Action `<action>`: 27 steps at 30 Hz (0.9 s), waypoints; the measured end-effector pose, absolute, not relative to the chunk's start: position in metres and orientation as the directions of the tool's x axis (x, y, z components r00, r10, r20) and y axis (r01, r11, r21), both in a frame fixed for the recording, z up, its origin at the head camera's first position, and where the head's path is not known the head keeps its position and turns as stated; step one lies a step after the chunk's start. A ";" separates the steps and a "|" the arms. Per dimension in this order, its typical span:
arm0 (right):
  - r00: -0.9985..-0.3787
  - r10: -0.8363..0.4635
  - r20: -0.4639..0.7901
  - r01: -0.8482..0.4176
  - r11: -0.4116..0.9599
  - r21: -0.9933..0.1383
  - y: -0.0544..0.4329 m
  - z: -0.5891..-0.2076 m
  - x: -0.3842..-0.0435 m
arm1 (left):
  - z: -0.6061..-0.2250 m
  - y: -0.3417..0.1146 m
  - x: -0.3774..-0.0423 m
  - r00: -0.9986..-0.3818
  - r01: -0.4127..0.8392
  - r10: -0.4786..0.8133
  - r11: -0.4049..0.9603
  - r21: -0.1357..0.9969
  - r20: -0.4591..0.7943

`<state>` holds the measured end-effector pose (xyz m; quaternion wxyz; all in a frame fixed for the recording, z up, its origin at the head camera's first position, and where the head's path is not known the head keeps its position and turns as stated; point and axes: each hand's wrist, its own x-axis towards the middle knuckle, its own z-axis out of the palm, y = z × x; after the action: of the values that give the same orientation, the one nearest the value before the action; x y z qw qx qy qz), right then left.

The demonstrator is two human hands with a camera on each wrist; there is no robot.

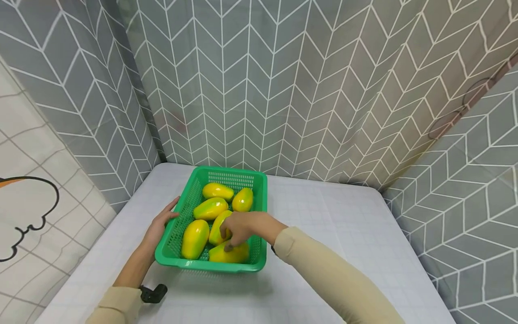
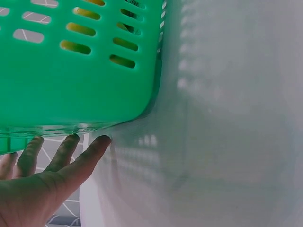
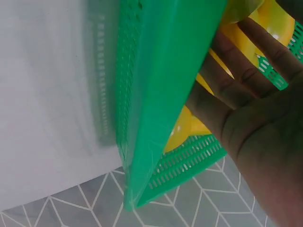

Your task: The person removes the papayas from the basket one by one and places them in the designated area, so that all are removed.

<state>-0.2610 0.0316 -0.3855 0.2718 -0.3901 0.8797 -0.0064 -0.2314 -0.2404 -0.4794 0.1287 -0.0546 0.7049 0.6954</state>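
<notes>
"Where is the fruit?"
"Six yellow-green fruits lie in the green basket [image 1: 210, 266] on the white surface [image 1: 319, 220]. The right grip [image 1: 244, 226] is over the near-right fruit [image 1: 236, 256] and the middle fruit [image 1: 216, 230], fingers fairly straight and apart. It touches fruit, but I see nothing clasped."
"And the left grip [image 1: 157, 229]?"
"Fingers outstretched against the basket's left side, not closed round it."
"How would the near-right fruit handle?"
"That shiny skin looks smooth, so I'd expect some slip. Probably firm, moderate in weight, lighter if it's a moulded replica; I can't tell which."
"Best place to hold it?"
"Across its widest part, thumb on the near side, fingers on the far side. The basket's thin walls may flex, so I'd steady it by the rim."
</notes>
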 end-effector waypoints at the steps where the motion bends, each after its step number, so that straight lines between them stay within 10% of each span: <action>1: -0.547 -0.687 -0.479 -0.681 0.698 -0.223 0.031 -0.385 -0.261 | -0.479 -0.240 -0.232 -0.960 -0.258 0.104 0.026 0.966 -0.259; 27: -0.451 -0.633 -0.629 -0.538 0.755 -0.375 0.023 -0.403 -0.265 | -0.478 -0.239 -0.229 -0.967 -0.239 0.078 0.053 0.970 -0.242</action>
<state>-0.2649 0.0229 -0.4029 0.3947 -0.3446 0.8496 -0.0607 -0.2289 -0.2388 -0.4779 0.1155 -0.0560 0.7162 0.6860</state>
